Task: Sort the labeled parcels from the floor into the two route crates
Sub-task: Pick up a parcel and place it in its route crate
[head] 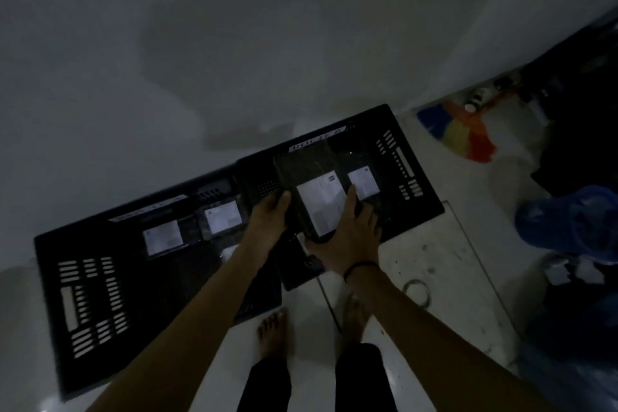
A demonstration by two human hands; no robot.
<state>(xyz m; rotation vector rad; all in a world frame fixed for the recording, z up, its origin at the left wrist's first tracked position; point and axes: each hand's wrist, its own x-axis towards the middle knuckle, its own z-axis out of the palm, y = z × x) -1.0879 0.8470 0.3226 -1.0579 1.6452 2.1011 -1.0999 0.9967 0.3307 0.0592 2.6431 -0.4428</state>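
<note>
Two black slotted plastic crates stand side by side against a pale wall: the left crate (90,294) and the right crate (401,157), their near ends touching or overlapping. Four parcels show, each dark with one white label.

Two lie flat in the left crate, the first labeled parcel (164,239) beside the second labeled parcel (223,217). A third labeled parcel (364,182) lies in the right crate, near its back wall. The fourth, a dark flat parcel (321,207), is held label-up above the right crate, tilted, partly covering the third.

Both hands hold it. The left hand (271,214) grips its left long edge, thumb on top. The right hand (351,234) clasps the near right corner, thumb pressed on the top face beside the label. Its other fingers look spread past the edge, though the light is too dim to be sure how far they wrap under. A thin black wristband (361,266) circles the right wrist.

Two bare feet (272,331) stand on the pale floor (434,244) before the crates. To the right lie a blue plastic object (568,221) and a multicoloured cloth (458,134).
</note>
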